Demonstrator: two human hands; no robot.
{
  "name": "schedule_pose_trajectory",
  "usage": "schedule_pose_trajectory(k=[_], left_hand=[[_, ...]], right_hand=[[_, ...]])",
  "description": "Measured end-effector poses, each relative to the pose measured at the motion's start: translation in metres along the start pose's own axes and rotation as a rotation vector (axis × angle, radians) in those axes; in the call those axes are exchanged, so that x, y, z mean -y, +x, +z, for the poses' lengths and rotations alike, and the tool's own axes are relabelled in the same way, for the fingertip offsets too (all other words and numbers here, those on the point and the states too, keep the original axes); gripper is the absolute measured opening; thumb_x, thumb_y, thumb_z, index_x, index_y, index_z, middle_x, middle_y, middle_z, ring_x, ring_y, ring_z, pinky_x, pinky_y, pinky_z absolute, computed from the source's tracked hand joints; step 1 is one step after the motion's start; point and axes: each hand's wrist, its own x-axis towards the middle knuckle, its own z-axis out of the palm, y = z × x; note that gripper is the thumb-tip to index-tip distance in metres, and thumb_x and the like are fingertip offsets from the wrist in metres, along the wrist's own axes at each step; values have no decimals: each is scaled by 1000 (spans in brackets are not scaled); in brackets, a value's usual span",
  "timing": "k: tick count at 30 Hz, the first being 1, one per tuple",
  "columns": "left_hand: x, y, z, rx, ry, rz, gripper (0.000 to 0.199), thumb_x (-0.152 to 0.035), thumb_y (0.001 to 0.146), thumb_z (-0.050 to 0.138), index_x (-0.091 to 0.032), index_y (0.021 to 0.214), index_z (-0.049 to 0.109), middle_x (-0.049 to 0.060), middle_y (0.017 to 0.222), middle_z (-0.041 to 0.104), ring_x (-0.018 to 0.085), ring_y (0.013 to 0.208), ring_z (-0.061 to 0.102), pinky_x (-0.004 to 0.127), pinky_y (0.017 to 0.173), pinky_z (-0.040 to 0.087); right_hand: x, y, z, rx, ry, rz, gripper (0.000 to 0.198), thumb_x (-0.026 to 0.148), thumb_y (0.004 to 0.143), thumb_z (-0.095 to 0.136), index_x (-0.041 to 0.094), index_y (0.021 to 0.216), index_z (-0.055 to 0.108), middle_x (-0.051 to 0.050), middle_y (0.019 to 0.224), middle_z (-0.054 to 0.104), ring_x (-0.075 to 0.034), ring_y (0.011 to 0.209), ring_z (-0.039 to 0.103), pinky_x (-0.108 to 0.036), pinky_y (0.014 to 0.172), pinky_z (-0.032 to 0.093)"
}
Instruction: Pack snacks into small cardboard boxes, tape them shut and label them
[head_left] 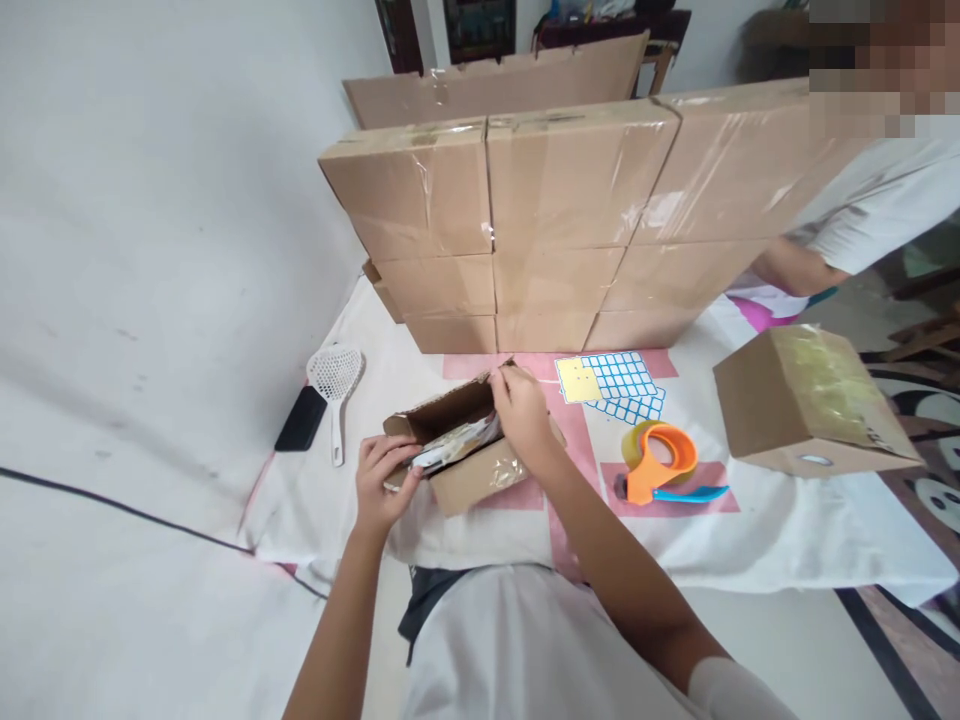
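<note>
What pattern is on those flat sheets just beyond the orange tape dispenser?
Blue grid on the flat white sheets, clearest in the head view.

Both hands are on the open carton (pixel 480 483): left hand (pixel 384 478) grips its left end, right hand (pixel 523 410) pinches the right! A plastic-wrapped packet (pixel 461 440) sits inside. Orange tape dispenser (pixel 642 487) over to the right, white skimmer (pixel 337 374) left, stacked boxes (pixel 559 200) behind, and a co-worker's arm (pixel 802 268) beyond!

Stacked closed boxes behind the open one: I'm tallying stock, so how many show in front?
9: three in the top row, three in the middle row, three in the bottom row. More may be hidden behind.
</note>
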Motion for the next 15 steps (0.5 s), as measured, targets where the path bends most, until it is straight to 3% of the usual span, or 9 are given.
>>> schedule_pose_trajectory(k=[3,5,8,11,13,15], left_hand=[[-8,12,-12,142,81,30,12,-29,91,66,-29,101,73,4,103,77,24,94,65,47,91,48],[-17,20,-17,242,143,51,13,-30,91,67,-30,103,74,3,107,77,26,98,65,46,91,50],[-25,20,-19,262,91,50,40,-35,92,68,-31,132,62,10,139,63,29,120,62,48,100,51],[-20,6,-16,158,-93,35,87,-58,84,72,-34,157,31,18,163,32,34,134,55,53,107,49],[-12,-6,-12,209,-124,68,110,-74,72,71,-33,161,21,22,162,32,39,138,51,58,110,47],[-5,-16,-6,353,-30,132,113,-75,68,71,-31,161,23,22,158,41,42,144,44,61,114,41]], right_hand=[[-27,2,-24,58,-329,55,21,25,94,54,19,109,69,-15,115,66,-35,118,54,-52,102,39],[-46,-1,-38,144,-340,141,41,29,88,64,19,128,63,-17,130,62,-38,125,51,-55,105,38],[-68,-11,-50,332,-26,292,55,37,88,65,20,139,56,-15,131,64,-30,114,62,-45,97,49],[-83,-24,-51,365,289,324,52,39,92,59,22,141,54,-11,137,64,-26,117,64,-41,101,50],[-90,-31,-47,316,393,339,54,42,95,54,24,146,52,-10,149,57,-26,133,56,-43,111,43],[-96,-35,-41,285,451,389,60,45,97,48,26,153,45,-7,160,44,-25,147,41,-45,120,34]])
